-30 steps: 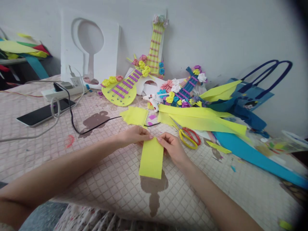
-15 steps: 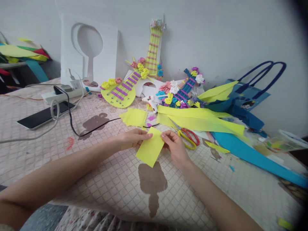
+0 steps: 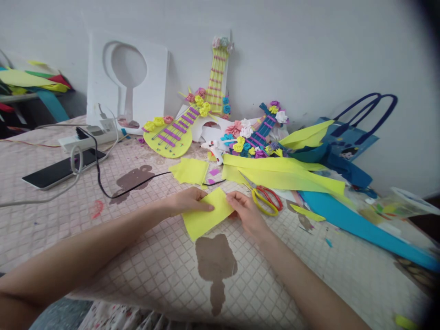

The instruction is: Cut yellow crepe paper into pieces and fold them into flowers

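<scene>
Both of my hands hold a yellow foam rectangle (image 3: 205, 214) just above the checked tablecloth (image 3: 154, 270). My left hand (image 3: 187, 202) pinches its upper left edge, fingers closed on it. At the right end, my right hand (image 3: 245, 211) grips the same piece. The piece lies slanted, its long side running from lower left to upper right. Red-and-yellow scissors (image 3: 266, 198) rest on the table just right of my right hand.
A second yellow foam piece (image 3: 190, 171) lies behind my hands. Long yellow strips (image 3: 285, 173) and blue foam (image 3: 357, 220) spread right. Decorated foam guitars (image 3: 172, 133) lean at the wall by a glue gun (image 3: 216, 149). Phone (image 3: 58, 167), power strip (image 3: 85, 139) and black cable (image 3: 103, 181) at left. A blue bag (image 3: 350, 137) stands at right.
The yellow piece has been turned from hanging straight down to lying slanted, nearly sideways. Both hands kept hold of it and stayed in about the same place.
</scene>
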Action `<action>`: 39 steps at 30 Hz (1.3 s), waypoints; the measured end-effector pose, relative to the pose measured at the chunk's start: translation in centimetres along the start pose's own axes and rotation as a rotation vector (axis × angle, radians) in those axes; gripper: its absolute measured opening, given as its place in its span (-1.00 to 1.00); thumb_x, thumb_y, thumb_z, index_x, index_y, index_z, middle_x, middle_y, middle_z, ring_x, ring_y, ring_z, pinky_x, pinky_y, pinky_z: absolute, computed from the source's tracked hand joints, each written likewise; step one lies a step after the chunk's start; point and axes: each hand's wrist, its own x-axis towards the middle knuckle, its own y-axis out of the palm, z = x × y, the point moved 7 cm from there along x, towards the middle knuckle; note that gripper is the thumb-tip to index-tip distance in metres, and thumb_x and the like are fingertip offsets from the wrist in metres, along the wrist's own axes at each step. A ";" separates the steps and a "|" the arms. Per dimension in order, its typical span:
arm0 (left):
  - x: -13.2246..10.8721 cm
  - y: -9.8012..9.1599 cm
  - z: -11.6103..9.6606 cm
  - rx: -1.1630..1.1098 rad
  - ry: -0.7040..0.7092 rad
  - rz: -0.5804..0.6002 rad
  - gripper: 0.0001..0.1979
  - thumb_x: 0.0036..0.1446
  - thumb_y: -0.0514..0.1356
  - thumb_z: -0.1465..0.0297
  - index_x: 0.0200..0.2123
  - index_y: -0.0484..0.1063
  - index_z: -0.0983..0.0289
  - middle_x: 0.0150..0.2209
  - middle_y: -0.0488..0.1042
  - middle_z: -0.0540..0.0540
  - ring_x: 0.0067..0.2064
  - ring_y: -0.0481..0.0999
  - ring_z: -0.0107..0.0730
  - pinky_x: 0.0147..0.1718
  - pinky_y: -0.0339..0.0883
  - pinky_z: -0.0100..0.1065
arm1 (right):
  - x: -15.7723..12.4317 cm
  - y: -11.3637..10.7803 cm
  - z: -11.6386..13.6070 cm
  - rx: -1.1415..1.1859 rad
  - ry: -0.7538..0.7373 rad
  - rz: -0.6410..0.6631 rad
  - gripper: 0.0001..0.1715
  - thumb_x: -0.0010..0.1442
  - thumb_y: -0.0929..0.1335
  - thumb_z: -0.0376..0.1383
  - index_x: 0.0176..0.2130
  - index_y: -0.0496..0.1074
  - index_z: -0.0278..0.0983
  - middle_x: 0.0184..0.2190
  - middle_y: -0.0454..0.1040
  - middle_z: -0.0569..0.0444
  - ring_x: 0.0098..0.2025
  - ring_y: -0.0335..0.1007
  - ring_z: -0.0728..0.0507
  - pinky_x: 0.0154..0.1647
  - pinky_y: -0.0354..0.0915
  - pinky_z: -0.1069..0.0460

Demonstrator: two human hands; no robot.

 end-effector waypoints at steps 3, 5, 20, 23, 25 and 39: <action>-0.1 0.5 0.2 0.071 -0.009 0.074 -0.57 -0.15 0.34 0.12 -0.27 0.52 0.31 -0.37 0.58 0.11 -0.43 0.54 -0.34 -0.47 0.34 -0.42 | -0.3 0.6 -0.1 0.028 0.037 0.043 -0.66 0.02 0.42 -0.02 -0.42 0.37 -0.24 -0.55 0.33 0.18 -0.53 0.19 0.01 -0.54 0.12 0.09; -0.2 0.9 0.3 0.089 -0.017 0.114 -0.57 -0.15 0.34 0.13 -0.27 0.51 0.32 -0.40 0.58 0.10 -0.45 0.53 -0.35 -0.50 0.32 -0.44 | -0.4 0.8 -0.2 0.014 0.029 0.032 -0.67 0.02 0.42 -0.05 -0.42 0.37 -0.25 -0.54 0.33 0.19 -0.52 0.19 0.01 -0.50 0.13 0.10; -0.1 -3.7 -0.7 -0.004 0.030 -0.076 -0.59 -0.11 0.31 0.12 -0.30 0.51 0.33 -0.27 0.57 0.18 -0.39 0.54 -0.32 -0.45 0.31 -0.41 | 1.9 -13.3 4.0 -1.051 -0.232 -0.368 -0.67 -0.13 0.44 -0.11 -0.48 0.26 -0.21 -0.49 0.33 0.10 -0.41 0.25 -0.13 -0.38 0.12 0.00; 0.0 -4.3 -0.6 0.025 0.041 -0.114 -0.59 -0.08 0.29 0.12 -0.30 0.50 0.34 -0.25 0.57 0.19 -0.37 0.53 -0.33 -0.46 0.28 -0.43 | 2.1 -15.1 3.3 -1.129 -0.203 -0.378 -0.63 -0.16 0.44 -0.08 -0.48 0.24 -0.20 -0.51 0.32 0.11 -0.44 0.22 -0.12 -0.43 0.07 0.01; 0.0 -4.3 -0.6 0.010 0.040 -0.108 -0.60 -0.07 0.29 0.13 -0.29 0.49 0.35 -0.24 0.56 0.20 -0.35 0.52 -0.34 -0.45 0.27 -0.44 | 2.2 -15.4 2.8 -1.155 -0.188 -0.359 -0.62 -0.17 0.44 -0.06 -0.49 0.23 -0.19 -0.52 0.32 0.12 -0.46 0.21 -0.12 -0.45 0.05 0.02; 0.3 -5.4 -0.7 -0.189 0.081 -0.111 -0.63 -0.11 0.36 0.23 -0.28 0.48 0.37 -0.25 0.55 0.17 -0.30 0.52 -0.34 -0.36 0.32 -0.40 | 1.3 -12.1 5.2 -0.748 -0.216 -0.267 -0.47 0.03 0.30 0.13 -0.23 0.27 -0.24 -0.42 0.39 0.05 -0.45 0.29 -0.07 -0.49 0.16 0.05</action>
